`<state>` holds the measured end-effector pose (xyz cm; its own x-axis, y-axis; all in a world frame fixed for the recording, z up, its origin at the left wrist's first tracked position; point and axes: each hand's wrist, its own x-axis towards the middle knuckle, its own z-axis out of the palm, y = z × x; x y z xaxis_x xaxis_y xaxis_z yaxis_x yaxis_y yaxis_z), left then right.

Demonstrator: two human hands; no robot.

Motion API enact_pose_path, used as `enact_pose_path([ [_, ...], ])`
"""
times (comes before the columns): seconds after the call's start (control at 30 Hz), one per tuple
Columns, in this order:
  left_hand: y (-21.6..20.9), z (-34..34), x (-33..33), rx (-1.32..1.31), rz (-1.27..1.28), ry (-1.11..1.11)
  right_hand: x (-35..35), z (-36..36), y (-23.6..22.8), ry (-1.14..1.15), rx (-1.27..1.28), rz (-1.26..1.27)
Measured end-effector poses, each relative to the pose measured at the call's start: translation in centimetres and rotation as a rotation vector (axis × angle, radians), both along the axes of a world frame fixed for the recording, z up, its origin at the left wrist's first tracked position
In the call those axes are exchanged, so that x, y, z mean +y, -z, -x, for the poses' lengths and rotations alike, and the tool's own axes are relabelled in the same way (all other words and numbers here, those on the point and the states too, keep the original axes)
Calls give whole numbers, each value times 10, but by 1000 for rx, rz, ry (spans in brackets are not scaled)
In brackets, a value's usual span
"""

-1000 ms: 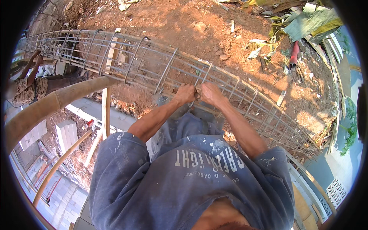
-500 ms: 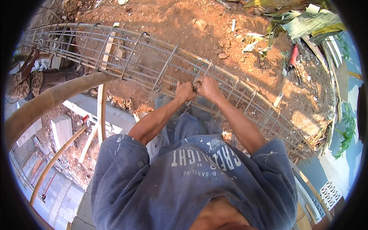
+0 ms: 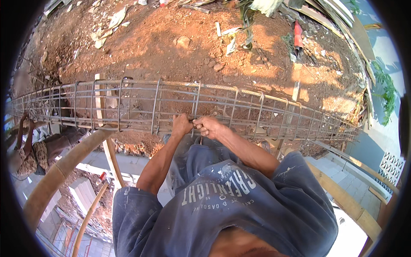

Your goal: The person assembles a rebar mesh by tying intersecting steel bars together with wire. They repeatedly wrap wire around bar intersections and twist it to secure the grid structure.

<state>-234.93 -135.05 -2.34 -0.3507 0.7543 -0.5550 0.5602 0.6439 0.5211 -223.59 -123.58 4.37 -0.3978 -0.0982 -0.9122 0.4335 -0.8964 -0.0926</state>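
Note:
A long steel rebar cage [image 3: 141, 103], made of lengthwise bars and square stirrups, runs from left to right in front of me. Both hands meet at its near side, beside one stirrup [image 3: 197, 100]. My left hand [image 3: 183, 125] is closed at the near bar, its fingertips curled in and mostly hidden. Just right of it, my right hand [image 3: 209, 127] is closed in a pinch, its thumb side toward the left hand. Something small and dark shows between the two hands, too small to name.
Thick bamboo poles [image 3: 64, 165] slope up at the left, near a wooden post [image 3: 112, 162]. At the far left another person's arm [image 3: 21, 132] reaches the cage. Reddish soil [image 3: 162, 55] with debris lies beyond. More bamboo [image 3: 342, 197] crosses at the right, near a pale wall [image 3: 385, 141].
My view has turned, so the cage lies more level and lower in the picture. The hands stay together at the near bars; the right hand has rolled, showing more of its fingers.

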Motion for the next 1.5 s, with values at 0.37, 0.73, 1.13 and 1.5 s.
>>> enact_pose_path([
  [0.37,-60,-2,-1,-11,53,-26,281,-78,-3,-446,-200,-1333],
  [0.73,-68,-3,7,-57,-11,-61,502,-146,257,-1317,-757,-1536],
  [1.13,-61,-3,6,-60,46,-17,511,-159,228,-1076,-687,-1240],
  [1.5,-42,-10,-7,-68,-28,-86,225,-130,-113,-1396,-24,-1029],
])
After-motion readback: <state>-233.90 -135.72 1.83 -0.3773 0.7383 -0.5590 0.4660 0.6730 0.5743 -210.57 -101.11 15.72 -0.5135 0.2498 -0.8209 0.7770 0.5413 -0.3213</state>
